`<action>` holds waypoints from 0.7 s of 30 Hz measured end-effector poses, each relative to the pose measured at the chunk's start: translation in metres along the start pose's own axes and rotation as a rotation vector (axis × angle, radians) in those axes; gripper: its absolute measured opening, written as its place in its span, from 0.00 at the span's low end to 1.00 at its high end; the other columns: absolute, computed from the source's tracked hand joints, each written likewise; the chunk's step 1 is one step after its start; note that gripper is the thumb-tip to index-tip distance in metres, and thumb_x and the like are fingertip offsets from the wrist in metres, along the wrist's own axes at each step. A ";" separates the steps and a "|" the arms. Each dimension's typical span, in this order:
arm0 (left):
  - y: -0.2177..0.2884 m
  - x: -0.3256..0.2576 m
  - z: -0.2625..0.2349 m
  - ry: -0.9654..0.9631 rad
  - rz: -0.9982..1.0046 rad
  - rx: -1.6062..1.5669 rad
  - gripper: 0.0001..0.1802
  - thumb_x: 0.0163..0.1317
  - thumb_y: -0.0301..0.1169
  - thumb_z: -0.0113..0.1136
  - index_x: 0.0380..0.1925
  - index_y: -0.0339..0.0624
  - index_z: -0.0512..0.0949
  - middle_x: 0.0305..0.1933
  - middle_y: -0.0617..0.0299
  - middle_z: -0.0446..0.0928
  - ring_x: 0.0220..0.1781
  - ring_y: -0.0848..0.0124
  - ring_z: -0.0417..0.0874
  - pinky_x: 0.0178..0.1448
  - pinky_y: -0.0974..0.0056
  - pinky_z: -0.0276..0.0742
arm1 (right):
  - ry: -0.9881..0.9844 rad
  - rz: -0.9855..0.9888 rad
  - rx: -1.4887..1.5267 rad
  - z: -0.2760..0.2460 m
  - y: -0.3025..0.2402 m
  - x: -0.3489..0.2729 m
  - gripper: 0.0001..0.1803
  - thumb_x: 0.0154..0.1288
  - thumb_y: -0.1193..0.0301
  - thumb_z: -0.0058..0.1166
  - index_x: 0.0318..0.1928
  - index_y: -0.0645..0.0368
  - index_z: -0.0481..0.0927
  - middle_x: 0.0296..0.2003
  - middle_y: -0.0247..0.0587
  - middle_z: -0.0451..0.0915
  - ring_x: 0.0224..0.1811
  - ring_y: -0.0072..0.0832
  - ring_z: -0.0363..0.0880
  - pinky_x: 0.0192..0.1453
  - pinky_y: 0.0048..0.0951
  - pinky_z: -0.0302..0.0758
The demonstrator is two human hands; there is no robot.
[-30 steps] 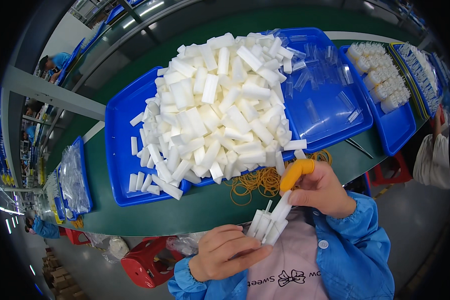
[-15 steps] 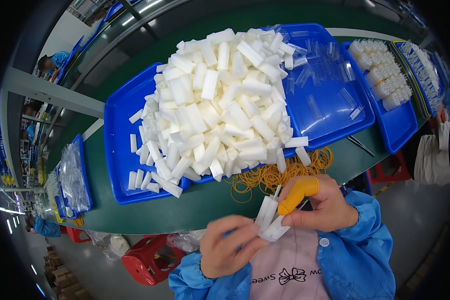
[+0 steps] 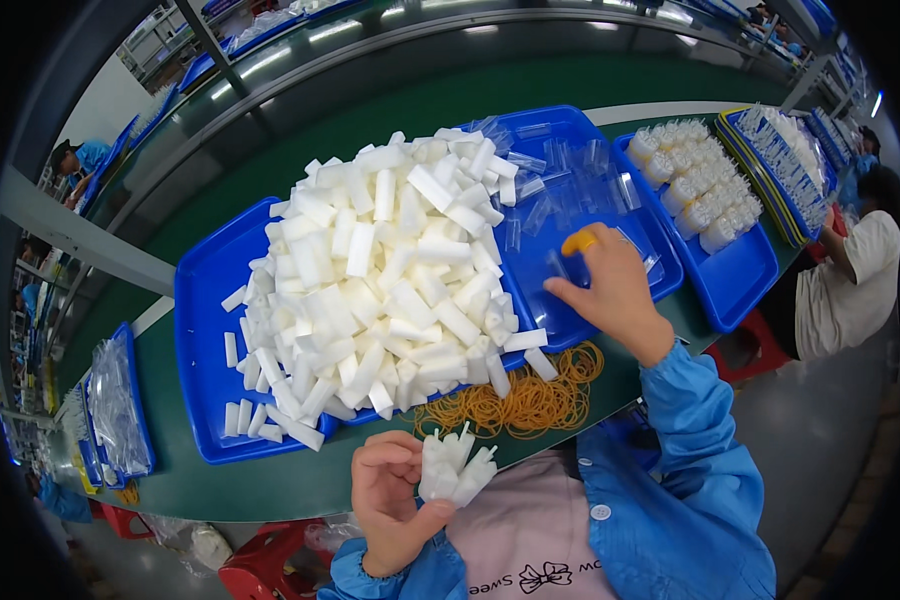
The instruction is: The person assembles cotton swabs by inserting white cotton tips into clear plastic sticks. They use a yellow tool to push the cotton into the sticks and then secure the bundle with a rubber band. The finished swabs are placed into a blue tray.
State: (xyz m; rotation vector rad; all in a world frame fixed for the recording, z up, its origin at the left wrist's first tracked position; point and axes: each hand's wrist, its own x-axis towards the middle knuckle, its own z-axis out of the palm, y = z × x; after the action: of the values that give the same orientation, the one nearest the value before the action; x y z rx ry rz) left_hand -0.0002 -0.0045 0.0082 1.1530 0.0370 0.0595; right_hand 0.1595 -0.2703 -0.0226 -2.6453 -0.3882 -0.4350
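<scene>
Presently, a small bundle of white blocks (image 3: 455,470) with thin pale stems poking out of its upper ends is held up near the front edge of a green table (image 3: 270,492), just in front of the person's pink top (image 3: 525,515). The left hand (image 3: 395,500) holds it from the left side, the thumb across its lower end and the other fingers curled behind and beside it; the wrist is bent upward from a blue cuff at the lower edge. The right hand (image 3: 610,290) is empty as far as can be seen, thumb and a finger in a yellow cover (image 3: 578,242) spread moderately apart. It reaches forward and leftward, palm down, over the right-hand blue tray (image 3: 548,322), near clear plastic pieces (image 3: 560,170); whether it touches one, I cannot tell. Its blue-sleeved forearm slants up from the lower right. Left of that hand rises a large heap of white foam pieces (image 3: 370,280), with a tangle of tan rubber bands (image 3: 520,402) on the table below it.
</scene>
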 end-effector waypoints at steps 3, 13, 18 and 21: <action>-0.004 -0.001 -0.008 -0.033 0.006 0.008 0.32 0.42 0.23 0.73 0.46 0.38 0.66 0.52 0.54 0.65 0.49 0.69 0.75 0.54 0.64 0.72 | 0.007 -0.004 -0.028 0.008 0.004 -0.005 0.14 0.51 0.65 0.63 0.36 0.58 0.77 0.34 0.42 0.78 0.36 0.40 0.77 0.48 0.36 0.66; -0.010 0.000 -0.016 -0.170 0.086 0.248 0.28 0.45 0.24 0.74 0.48 0.36 0.73 0.56 0.52 0.65 0.52 0.68 0.75 0.55 0.64 0.74 | -0.188 0.177 1.199 -0.068 -0.075 -0.046 0.13 0.54 0.74 0.60 0.42 0.63 0.78 0.31 0.34 0.77 0.32 0.20 0.74 0.39 0.21 0.68; -0.007 -0.002 -0.013 -0.185 0.202 0.506 0.24 0.45 0.32 0.75 0.43 0.35 0.78 0.52 0.50 0.68 0.49 0.66 0.77 0.52 0.64 0.75 | -0.243 -0.032 1.038 -0.062 -0.083 -0.040 0.14 0.51 0.74 0.65 0.40 0.62 0.80 0.26 0.34 0.77 0.26 0.20 0.74 0.32 0.21 0.69; -0.002 -0.004 -0.006 -0.155 0.176 0.513 0.25 0.46 0.39 0.75 0.40 0.35 0.79 0.51 0.49 0.69 0.48 0.65 0.76 0.53 0.63 0.74 | -0.339 -0.037 0.983 -0.061 -0.089 -0.038 0.15 0.50 0.71 0.68 0.40 0.61 0.81 0.25 0.34 0.77 0.25 0.20 0.74 0.31 0.20 0.68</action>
State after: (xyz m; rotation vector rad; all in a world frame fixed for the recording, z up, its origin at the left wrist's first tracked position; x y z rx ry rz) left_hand -0.0049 0.0000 0.0037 1.6691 -0.1970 0.1214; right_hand 0.0810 -0.2282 0.0487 -1.7319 -0.5701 0.1854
